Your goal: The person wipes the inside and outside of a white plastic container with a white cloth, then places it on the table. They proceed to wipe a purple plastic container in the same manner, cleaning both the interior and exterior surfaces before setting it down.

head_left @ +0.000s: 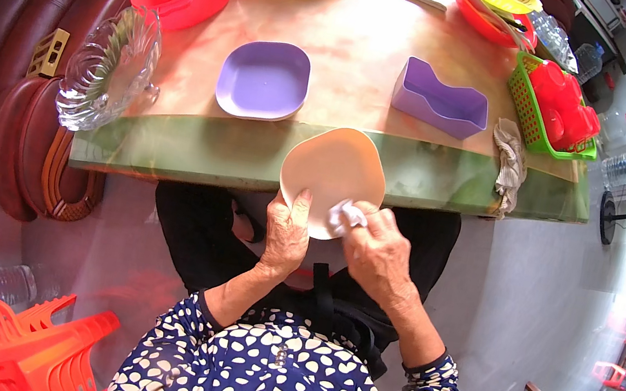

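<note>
While your left hand [286, 234] gripped the peach plate [336, 168] at the near edge of the desk [357, 33], thumb on its upper face and the other fingers mostly hidden beneath, your right hand [379, 255] had its fingers clamped together on a crumpled white cloth [346, 218] against the plate's lower right. The wiping looked under way rather than finished, though the view did not show how much was done. Beyond the plate, the purple dish [264, 81] and purple box [451, 109] stood untouched on the desk, whether done or left unclear.
</note>
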A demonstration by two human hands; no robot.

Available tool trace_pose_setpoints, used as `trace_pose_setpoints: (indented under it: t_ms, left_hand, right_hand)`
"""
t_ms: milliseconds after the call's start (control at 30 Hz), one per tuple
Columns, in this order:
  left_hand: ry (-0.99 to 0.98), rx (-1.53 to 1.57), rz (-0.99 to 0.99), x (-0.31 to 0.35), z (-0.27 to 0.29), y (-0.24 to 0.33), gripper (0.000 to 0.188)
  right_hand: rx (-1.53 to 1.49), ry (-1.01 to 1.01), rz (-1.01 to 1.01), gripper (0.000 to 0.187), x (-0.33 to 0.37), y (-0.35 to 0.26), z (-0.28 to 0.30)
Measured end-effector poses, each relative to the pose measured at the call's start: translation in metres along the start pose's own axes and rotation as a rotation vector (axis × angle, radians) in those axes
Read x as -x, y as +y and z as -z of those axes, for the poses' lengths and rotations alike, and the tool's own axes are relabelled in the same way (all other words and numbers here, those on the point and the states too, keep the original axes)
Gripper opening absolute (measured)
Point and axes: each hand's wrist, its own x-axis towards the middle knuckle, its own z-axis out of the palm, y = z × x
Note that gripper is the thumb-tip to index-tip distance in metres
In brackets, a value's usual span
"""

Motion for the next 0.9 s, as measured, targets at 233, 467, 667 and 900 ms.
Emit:
trace_pose_setpoints:
  t_ms: [233, 467, 667, 900]
  left_hand:
    - [-0.022, 0.002, -0.039, -0.003, -0.004, 0.0, 0.032]
    - [0.022, -0.017, 0.006, -0.001, -0.004, 0.005, 0.031]
    - [-0.018, -0.124, 0.057, -0.003, 0.002, 0.021, 0.032]
    - [-0.178, 0.078, 0.131, -0.018, 0.012, 0.032, 0.034]
  right_hand:
    - [0.203, 0.048, -0.023, 0.023, -0.009, 0.004, 0.008]
    - [0.104, 0.008, 0.083, 0.022, 0.002, -0.026, -0.002]
    - [0.17, 0.04, 0.222, 0.022, 0.01, -0.015, -0.004]
    - [0.187, 0.223, 0.225, 0.02, 0.005, 0.011, -0.001]
